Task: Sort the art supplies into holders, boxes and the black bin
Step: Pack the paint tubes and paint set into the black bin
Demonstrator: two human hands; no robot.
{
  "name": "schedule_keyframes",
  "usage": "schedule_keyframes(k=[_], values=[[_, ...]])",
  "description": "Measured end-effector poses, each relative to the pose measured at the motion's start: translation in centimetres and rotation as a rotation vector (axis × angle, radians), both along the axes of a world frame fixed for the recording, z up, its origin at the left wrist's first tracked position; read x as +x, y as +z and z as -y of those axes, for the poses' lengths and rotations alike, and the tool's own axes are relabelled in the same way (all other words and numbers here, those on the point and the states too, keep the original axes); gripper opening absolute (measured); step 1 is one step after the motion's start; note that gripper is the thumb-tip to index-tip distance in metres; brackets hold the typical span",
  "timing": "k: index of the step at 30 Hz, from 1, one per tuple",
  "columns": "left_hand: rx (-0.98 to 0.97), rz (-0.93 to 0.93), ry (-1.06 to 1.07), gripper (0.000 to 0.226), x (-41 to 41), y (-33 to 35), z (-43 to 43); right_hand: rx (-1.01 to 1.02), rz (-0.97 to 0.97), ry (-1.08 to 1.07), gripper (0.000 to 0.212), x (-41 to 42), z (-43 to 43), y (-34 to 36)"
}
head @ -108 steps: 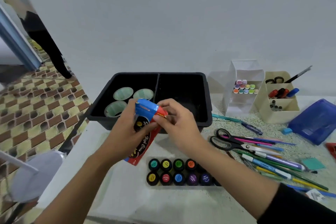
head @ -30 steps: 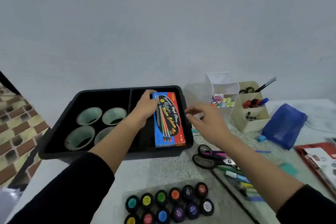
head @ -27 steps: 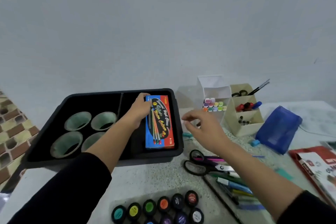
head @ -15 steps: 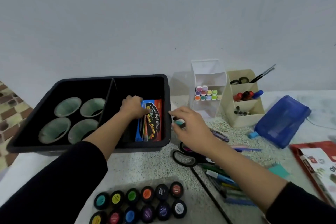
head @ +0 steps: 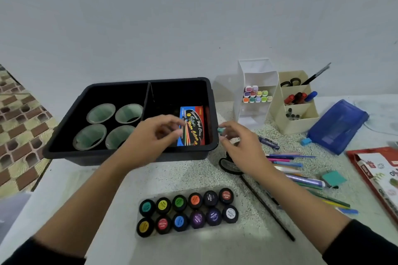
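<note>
The black bin stands at the back left of the table. A red and blue water colour box lies in its right compartment, and several pale green rolls fill the left one. My left hand hovers over the bin's front rim beside the box, fingers loosely apart and holding nothing. My right hand is just outside the bin's right wall, thumb and forefinger pinched on the end of a teal pen. A tray of paint pots sits near me.
Black scissors lie partly under my right wrist, next to loose pens and a long black brush. A white marker holder, beige holder, blue pouch and red packet are on the right.
My left hand laid the water colour box in the bin's right compartment and let go of it. My right hand reached to the teal pen beside the bin and closed on it.
</note>
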State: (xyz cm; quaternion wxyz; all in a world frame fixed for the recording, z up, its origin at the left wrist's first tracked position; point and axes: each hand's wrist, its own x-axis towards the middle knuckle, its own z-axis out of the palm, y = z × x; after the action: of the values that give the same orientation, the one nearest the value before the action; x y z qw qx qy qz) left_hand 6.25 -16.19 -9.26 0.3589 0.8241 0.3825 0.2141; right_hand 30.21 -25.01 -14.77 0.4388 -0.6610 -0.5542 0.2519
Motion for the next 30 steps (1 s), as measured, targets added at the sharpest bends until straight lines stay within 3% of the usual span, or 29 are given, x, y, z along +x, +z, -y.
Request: schedule_keyframes(k=[3, 6, 10, 12, 14, 17, 21, 23, 25, 27, 30], values=[[-0.027, -0.05, -0.109, 0.02, -4.1, -0.2, 4.1, -0.021, -0.03, -0.023, 0.012, -0.8, 2.2, -0.9], [0.066, -0.192, -0.149, 0.032, -6.9, -3.9, 6.3, -0.081, 0.064, 0.112, 0.002, -2.0, 4.5, -1.7], [0.177, -0.401, -0.175, 0.075, -8.1, -9.5, 8.5, -0.201, 0.307, 0.332, 0.056, -3.8, 6.8, -3.0], [0.2, -0.435, -0.164, 0.085, -8.4, -11.2, 9.1, -0.226, 0.444, 0.423, 0.078, -4.6, 7.3, -3.9], [0.202, -0.408, -0.147, 0.085, -8.6, -11.9, 8.9, -0.23, 0.533, 0.439, 0.087, -5.4, 7.4, -4.7], [0.264, -0.387, -0.118, 0.08, -9.2, -11.8, 8.0, -0.203, 0.515, 0.378, 0.088, -6.1, 6.7, -5.1], [0.357, -0.296, 0.2, 0.062, -11.6, -10.6, 6.7, -0.179, 0.506, 0.351, 0.082, -7.1, 5.9, -5.1], [0.361, -0.387, 0.46, 0.052, -14.0, -10.1, 6.3, -0.18, 0.487, 0.346, 0.081, -7.5, 5.5, -5.2], [0.231, -0.562, 0.615, 0.065, -16.6, -10.5, 6.5, -0.182, 0.464, 0.341, 0.081, -7.9, 5.2, -5.3], [0.114, -0.644, 0.627, 0.084, -18.7, -11.3, 7.0, -0.18, 0.459, 0.344, 0.081, -8.1, 4.8, -5.4], [0.06, -0.476, 0.622, 0.082, -20.3, -11.3, 7.2, -0.195, 0.457, 0.378, 0.08, -8.2, 4.2, -5.3]])
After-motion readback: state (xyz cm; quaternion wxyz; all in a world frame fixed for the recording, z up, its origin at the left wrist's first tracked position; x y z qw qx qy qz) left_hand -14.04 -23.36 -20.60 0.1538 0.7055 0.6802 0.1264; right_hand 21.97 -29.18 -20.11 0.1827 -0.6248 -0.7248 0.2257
